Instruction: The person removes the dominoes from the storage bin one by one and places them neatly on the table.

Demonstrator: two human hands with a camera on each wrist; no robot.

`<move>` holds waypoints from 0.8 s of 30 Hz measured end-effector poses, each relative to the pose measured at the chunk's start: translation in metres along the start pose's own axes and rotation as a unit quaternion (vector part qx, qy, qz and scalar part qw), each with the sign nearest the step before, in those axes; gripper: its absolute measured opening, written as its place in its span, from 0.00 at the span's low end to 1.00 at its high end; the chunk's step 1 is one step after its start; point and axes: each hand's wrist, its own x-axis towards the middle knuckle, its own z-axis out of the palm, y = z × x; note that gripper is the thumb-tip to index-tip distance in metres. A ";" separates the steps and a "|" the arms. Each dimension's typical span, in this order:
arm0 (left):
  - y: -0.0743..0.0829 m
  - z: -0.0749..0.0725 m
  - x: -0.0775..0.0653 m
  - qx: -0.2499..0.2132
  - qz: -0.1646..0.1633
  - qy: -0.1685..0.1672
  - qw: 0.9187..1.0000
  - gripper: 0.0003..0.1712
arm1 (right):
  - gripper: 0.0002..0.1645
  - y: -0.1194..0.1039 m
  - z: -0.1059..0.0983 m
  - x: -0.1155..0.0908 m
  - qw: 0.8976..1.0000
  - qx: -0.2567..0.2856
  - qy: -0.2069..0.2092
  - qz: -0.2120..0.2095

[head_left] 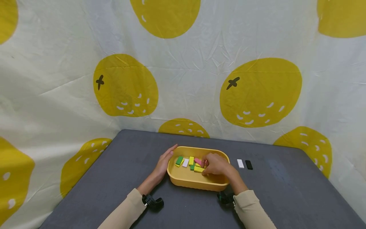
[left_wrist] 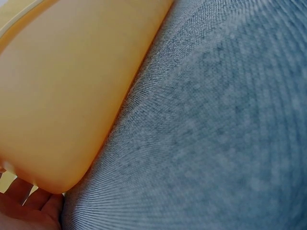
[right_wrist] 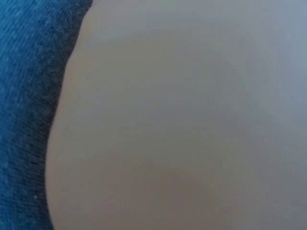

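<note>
A yellow-orange plastic basin (head_left: 197, 183) stands on the dark table, holding several small rectangular blocks. My left hand (head_left: 163, 163) rests against the basin's left end with its fingers fairly straight. In the left wrist view, fingers (left_wrist: 36, 203) touch the basin's wall (left_wrist: 72, 96) near its bottom corner. Inside the basin on the right, my right hand (head_left: 216, 163) bends its fingers and pinches the end of a yellow block (head_left: 199, 169). Close by its fingertips lie a pink block (head_left: 197, 161) and another yellow block (head_left: 191, 160). A blurred basin wall fills most of the right wrist view.
Right of the basin, a white block (head_left: 240, 163) and a black block (head_left: 249, 164) lie side by side on the table (head_left: 274, 197). Toward the basin's left are a green block (head_left: 179, 160) and a white block (head_left: 185, 163). A patterned curtain (head_left: 188, 89) hangs behind.
</note>
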 end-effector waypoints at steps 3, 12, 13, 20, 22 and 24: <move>0.001 0.000 0.000 -0.001 0.000 0.001 1.000 0.28 | 0.13 0.000 0.000 0.001 1.000 0.003 -0.001 0.000; 0.000 -0.001 0.000 0.000 0.003 0.001 1.000 0.28 | 0.11 0.000 -0.004 0.000 1.000 -0.001 0.015 -0.007; 0.001 -0.001 -0.001 0.000 0.004 0.001 1.000 0.28 | 0.11 0.000 -0.004 0.000 1.000 -0.002 0.016 -0.011; 0.002 0.000 -0.001 0.003 -0.002 0.001 1.000 0.28 | 0.10 -0.005 -0.013 -0.004 1.000 0.004 0.017 -0.023; 0.002 0.000 -0.001 0.006 -0.004 0.000 1.000 0.28 | 0.09 -0.007 -0.016 -0.005 1.000 0.003 0.020 -0.014; 0.001 0.000 -0.001 0.007 -0.005 0.000 1.000 0.28 | 0.09 -0.007 -0.019 -0.007 1.000 0.002 0.025 -0.007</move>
